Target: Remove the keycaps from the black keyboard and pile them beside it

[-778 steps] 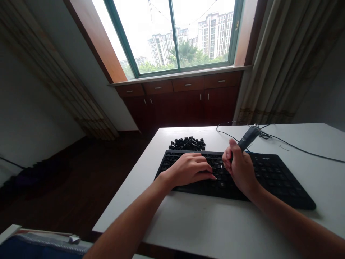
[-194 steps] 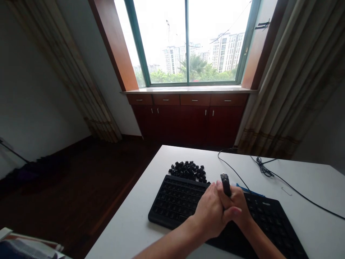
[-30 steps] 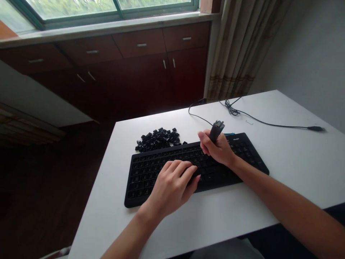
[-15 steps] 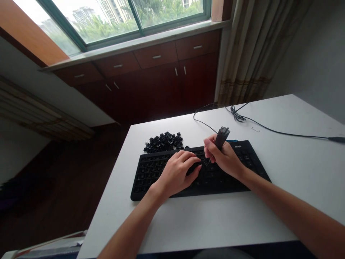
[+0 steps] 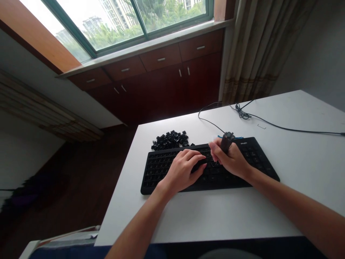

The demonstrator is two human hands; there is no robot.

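A black keyboard (image 5: 159,181) lies across the white table, its keycaps gone on the left side and several still in place on the right. My left hand (image 5: 185,167) rests over its middle, open, with thumb and index finger apart at the keys. In my right hand (image 5: 229,158) is a black-handled keycap puller (image 5: 227,142), gripped with the handle tilted up. Thin wire at its lower end reaches the keys beside my left fingertips; whether it hooks a keycap is too small to tell. Loose black keycaps (image 5: 170,139) are heaped behind the keyboard's left part.
A black cable (image 5: 242,112) lies bundled at the table's back and runs right. Near it is a small bent wire piece (image 5: 261,126). Something thin and blue (image 5: 238,137) lies behind the keyboard. Beyond the table (image 5: 215,219) stand red-brown cabinets (image 5: 156,90) under a window.
My view has shifted, so everything sits slightly further right. The keycap puller's handle leans more toward me and looks shorter. My left hand stays at the same place on the keyboard.
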